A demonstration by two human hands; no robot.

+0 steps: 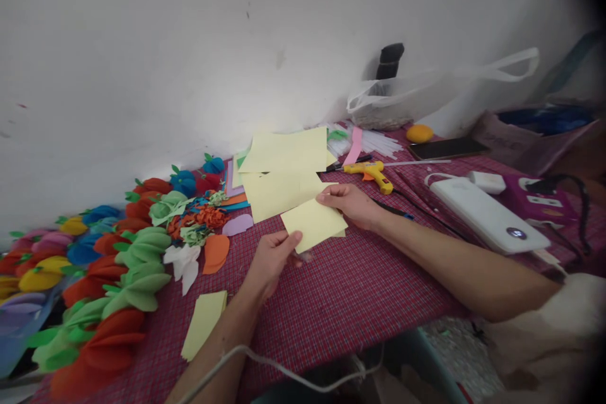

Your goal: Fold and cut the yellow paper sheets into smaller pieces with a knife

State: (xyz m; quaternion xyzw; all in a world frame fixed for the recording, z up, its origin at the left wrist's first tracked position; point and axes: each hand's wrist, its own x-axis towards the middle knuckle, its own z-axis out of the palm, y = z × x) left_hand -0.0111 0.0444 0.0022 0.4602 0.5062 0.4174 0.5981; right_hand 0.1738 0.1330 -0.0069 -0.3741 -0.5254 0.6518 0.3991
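Between my two hands is a small rectangle of pale yellow paper (313,225), held up over the cloth-covered table. My left hand (275,257) pinches its lower left edge with the thumb on top. At its upper right corner, my right hand (349,203) grips it between thumb and fingers. Another yellow edge peeks out under its right side. Just behind lie larger yellow sheets (288,150), partly overlapping. A stack of yellow paper pieces (204,323) rests beside my left forearm.
Colourful paper pumpkins (137,278) crowd the left side, near paper scraps (203,218) and orange cutouts (216,254). A yellow glue gun (372,173), white power bank (487,214), purple power strip (534,199) and phone (447,148) lie right. A white cable (284,369) crosses the front.
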